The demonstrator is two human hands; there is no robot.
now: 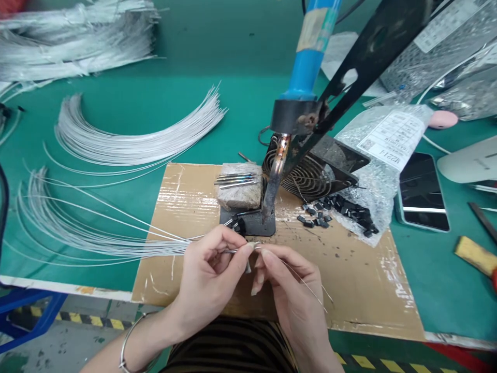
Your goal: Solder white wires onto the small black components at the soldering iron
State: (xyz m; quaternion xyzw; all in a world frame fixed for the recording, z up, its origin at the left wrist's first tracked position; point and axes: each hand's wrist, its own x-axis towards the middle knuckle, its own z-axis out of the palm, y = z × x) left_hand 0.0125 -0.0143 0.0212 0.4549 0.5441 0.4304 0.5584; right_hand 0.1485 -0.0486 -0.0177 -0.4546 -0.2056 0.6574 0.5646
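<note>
Over the front middle of the cardboard, my left hand (pixel 213 272) is closed, thumb and forefinger pinching a thin wire. My right hand (pixel 293 282), just beside it, pinches thin wire too; two fine strands (pixel 306 285) trail from it toward the lower right. The fingertips of both hands nearly meet and hide the held ends. Left of my left hand fans a loose bundle of white wires (pixel 97 238), some running up to the hand. Above my hands points a blue-handled soldering iron (pixel 305 72), its tip slanting down to a small black base (pixel 266 223).
A block (pixel 238 194) carrying several thin metal rods stands behind my hands. Beside it are a black fan (pixel 310 173), small black parts (pixel 316 215) and a bubble-wrap bag (pixel 382 150). A second wire bundle (pixel 135 137) lies back left, a phone (pixel 423 191) right.
</note>
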